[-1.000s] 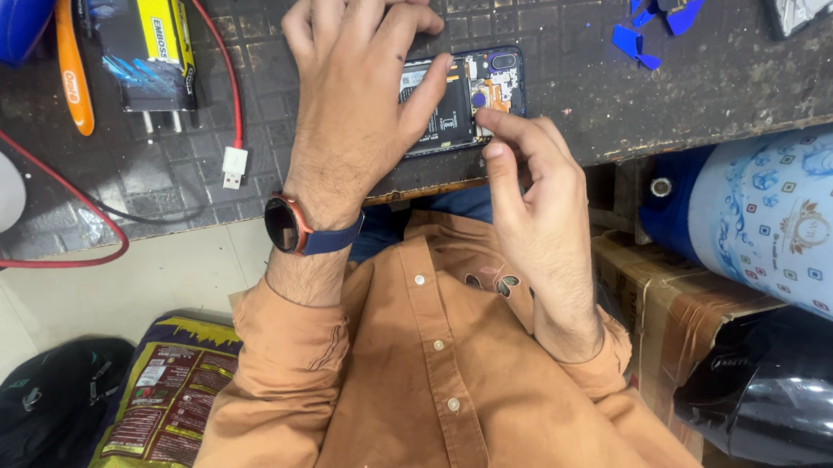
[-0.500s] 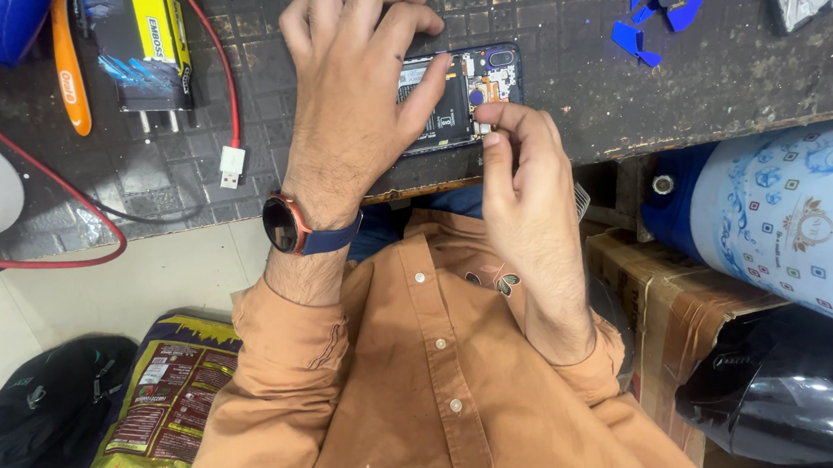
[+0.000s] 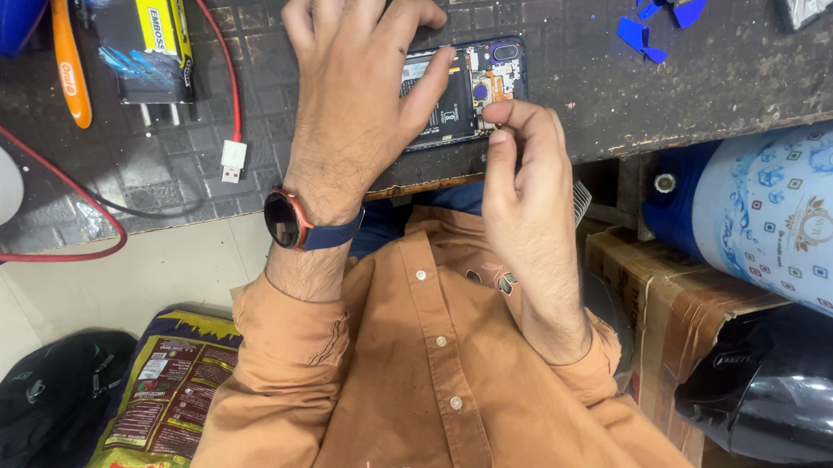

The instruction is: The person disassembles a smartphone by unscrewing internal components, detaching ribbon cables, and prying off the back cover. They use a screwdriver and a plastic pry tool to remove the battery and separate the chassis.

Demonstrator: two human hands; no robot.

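Head view, opened phone point(image 3: 465, 94) under left hand point(image 3: 359, 88), right fingers point(image 3: 517, 120) touching

Left hand point(image 3: 354, 89) lies palm down, back of the hand up, fingers curled loosely, thumb stretched out to the right. Left wrist is bent a little, forearm running down and left into a rolled-up sleeve. Right hand point(image 3: 524, 179) is turned on its edge just beside the left, thumb and forefinger pinched together at the tips, other fingers folded in behind. Whether anything sits in the pinch cannot be told. Right forearm drops straight down to a cuffed sleeve. Both elbows tucked close to the body, the two hands near but not touching.
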